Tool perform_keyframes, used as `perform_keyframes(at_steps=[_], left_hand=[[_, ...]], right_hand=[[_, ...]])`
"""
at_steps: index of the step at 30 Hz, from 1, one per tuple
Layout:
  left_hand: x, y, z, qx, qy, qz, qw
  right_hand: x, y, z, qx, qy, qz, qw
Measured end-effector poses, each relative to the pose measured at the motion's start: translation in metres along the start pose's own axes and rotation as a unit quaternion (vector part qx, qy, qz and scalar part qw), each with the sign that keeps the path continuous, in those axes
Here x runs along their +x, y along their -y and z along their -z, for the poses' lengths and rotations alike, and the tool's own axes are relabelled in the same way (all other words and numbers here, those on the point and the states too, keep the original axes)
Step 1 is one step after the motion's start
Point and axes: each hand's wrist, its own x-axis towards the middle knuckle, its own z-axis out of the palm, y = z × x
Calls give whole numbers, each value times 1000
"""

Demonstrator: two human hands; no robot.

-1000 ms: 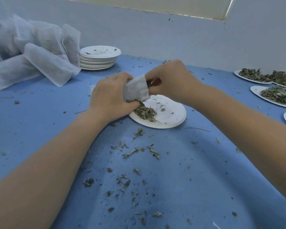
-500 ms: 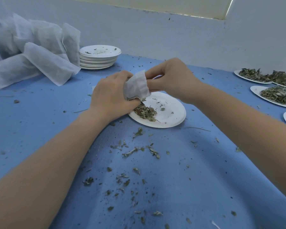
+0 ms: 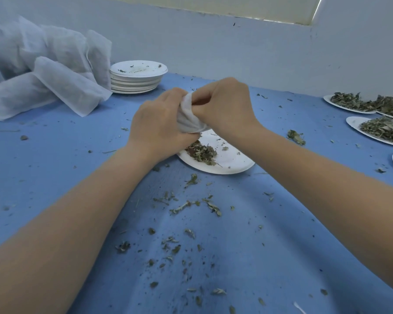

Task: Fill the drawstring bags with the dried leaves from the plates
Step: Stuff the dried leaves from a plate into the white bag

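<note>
a person's left hand (image 3: 156,124) and right hand (image 3: 225,105) meet above a white paper plate (image 3: 234,163) on a blue tablecloth (image 3: 55,168), both sets of fingers curled around a small white drawstring bag (image 3: 189,117) bunched between them. the bag hangs over the plate's far left edge, just above a small heap of dried leaves (image 3: 201,151) left on the plate. whether the bag's mouth is open cannot be told. loose leaf crumbs (image 3: 186,206) lie scattered on the cloth nearer the camera. at far left, a pile of filled white fabric bags (image 3: 55,73) rests beside a stack of used paper plates (image 3: 137,77). along the right edge, more plates heaped with dried leaves (image 3: 381,129) sit well apart from the hands.
</note>
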Motion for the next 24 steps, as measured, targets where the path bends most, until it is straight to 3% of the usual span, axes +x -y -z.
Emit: perform_keyframes(at_steps=[3,7,12,16,24], left_hand=[[2,7,3,28,6,23,999],[3,18,5,26,6,53,998],[2,28,4,44,4,78,996],[1,28,2,47,-6,81,996],[0,27,2,44,-6,91,995]], right_hand=[[4,-1,9,3,21,-20,1000],[7,-10,16,13,153,-29,988],[9,-22,17,85,147,-77,983],[3,-30,4,-71,241,-50,967],[6,-33,-14,-140,288,-37,947]])
